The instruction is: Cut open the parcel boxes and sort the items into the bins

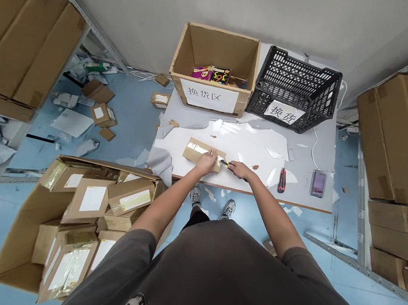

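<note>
A small cardboard box (193, 151) with a torn white label lies on the white table (261, 183) near its front edge. My left hand (207, 161) presses on the box's top near its right part, with fingers bent against it. My right hand (239, 170) is closed around a black and yellow utility knife (224, 163), whose tip is at the box's right end. The blade itself is too small to make out. A red and black utility knife (282, 181) lies farther right on the table.
An open carton (209, 96) holding colourful boxes and a black plastic crate (298, 87) stand at the table's back. Torn paper scraps (228, 127) litter the surface. A large carton (22, 231) full of parcels stands on the floor at left. Loaded shelves (357, 221) flank both sides.
</note>
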`<state>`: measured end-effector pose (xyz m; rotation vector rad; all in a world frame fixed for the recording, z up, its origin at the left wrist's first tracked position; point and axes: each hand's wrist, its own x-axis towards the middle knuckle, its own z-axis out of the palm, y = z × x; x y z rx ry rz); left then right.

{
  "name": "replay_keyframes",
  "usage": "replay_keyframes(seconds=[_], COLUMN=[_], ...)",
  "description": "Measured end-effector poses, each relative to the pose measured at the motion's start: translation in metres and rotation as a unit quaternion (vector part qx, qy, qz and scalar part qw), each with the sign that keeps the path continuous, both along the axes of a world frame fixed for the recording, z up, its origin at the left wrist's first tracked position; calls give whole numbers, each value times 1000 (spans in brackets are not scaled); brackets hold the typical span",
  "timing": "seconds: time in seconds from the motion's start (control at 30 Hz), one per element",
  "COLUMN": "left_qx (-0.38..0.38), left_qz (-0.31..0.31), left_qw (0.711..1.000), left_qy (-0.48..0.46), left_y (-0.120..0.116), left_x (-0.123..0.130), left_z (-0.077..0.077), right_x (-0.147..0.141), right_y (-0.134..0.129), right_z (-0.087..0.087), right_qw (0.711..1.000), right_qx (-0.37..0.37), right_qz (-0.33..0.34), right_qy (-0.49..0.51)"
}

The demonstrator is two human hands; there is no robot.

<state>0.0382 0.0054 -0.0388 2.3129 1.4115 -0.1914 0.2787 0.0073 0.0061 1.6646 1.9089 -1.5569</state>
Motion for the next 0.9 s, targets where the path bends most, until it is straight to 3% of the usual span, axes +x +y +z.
replay_keyframes(seconds=[0.2,0.37,0.57,0.9], left_qx=[-3,-9,-14,-16], left_qz=[13,12,5,-2], left_qw=[1000,999,1000,1000], left_qy=[-27,-31,-20,-16], left_y=[-3,-3,0,-1], left_x=[-2,0,0,0], left_z=[-3,-3,-1,6], right_x=[-3,2,-2,-3], right_y=[-1,-23,-36,-36], right_z=[-5,-16,-28,-28], right_qw=[1000,986,962,951], right_qx=[6,-91,-144,-166], right_qz=[5,-99,-183,-199], right_qy=[30,101,143,166])
